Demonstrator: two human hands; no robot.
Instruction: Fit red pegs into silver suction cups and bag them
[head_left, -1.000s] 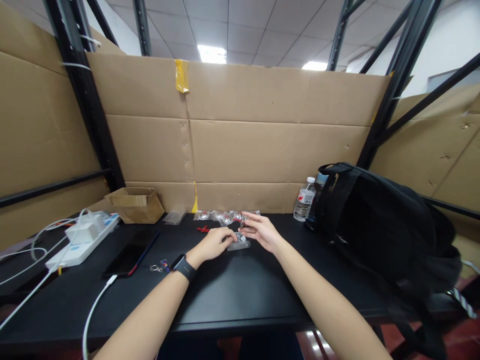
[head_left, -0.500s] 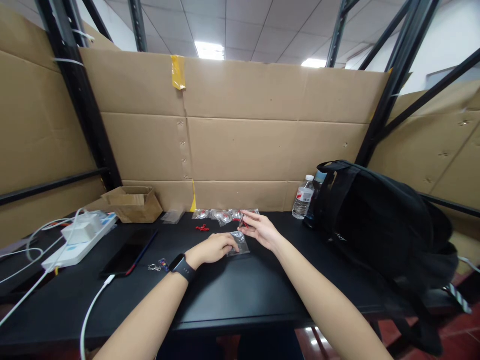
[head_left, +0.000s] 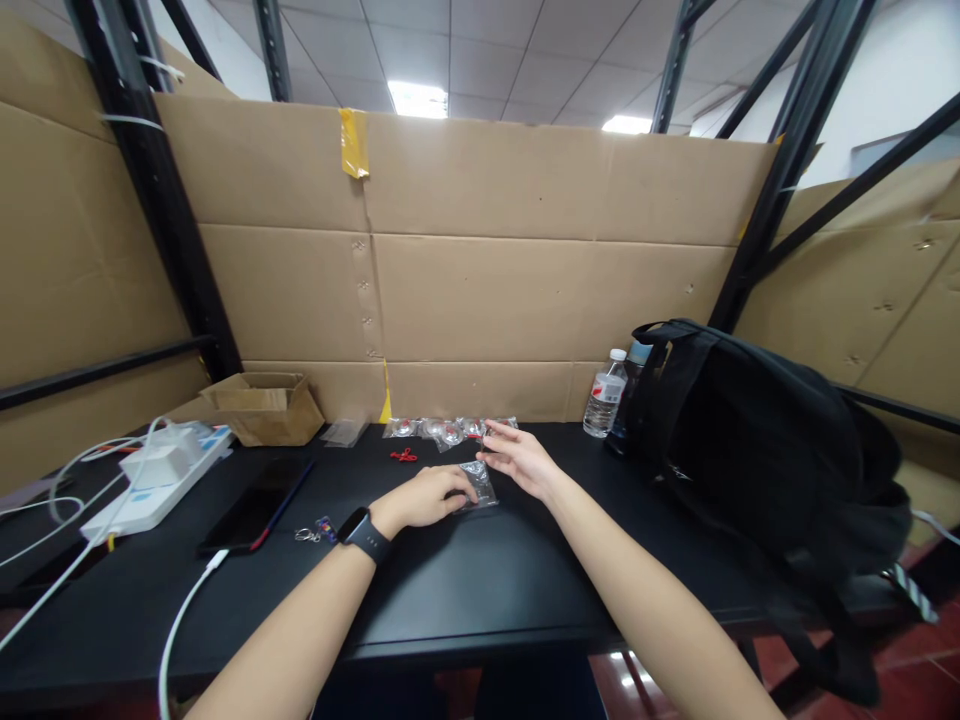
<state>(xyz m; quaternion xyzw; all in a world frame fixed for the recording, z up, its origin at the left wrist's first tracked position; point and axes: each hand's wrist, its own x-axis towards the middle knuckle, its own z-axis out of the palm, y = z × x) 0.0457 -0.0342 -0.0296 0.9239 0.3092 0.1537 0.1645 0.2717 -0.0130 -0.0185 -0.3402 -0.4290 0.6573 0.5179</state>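
Note:
My left hand, with a dark smartwatch on its wrist, lies low over the black table. Its curled fingers press on a small clear plastic bag and cover part of it. My right hand is raised just behind and to the right of that bag, thumb and fingers bent toward each other. Something small and thin seems to be between its fingertips, too blurred to name. A red knotted cord rests to the left. Several clear packets with round silvery and red pieces lie in a row behind my hands.
A black backpack and a water bottle stand on the right. At left are a small cardboard box, a power strip, a phone and a keyring. A cardboard wall closes off the back.
Both hands stay almost in place. The red piece visible by my right fingertips earlier is now hard to make out. The view has shifted slightly.

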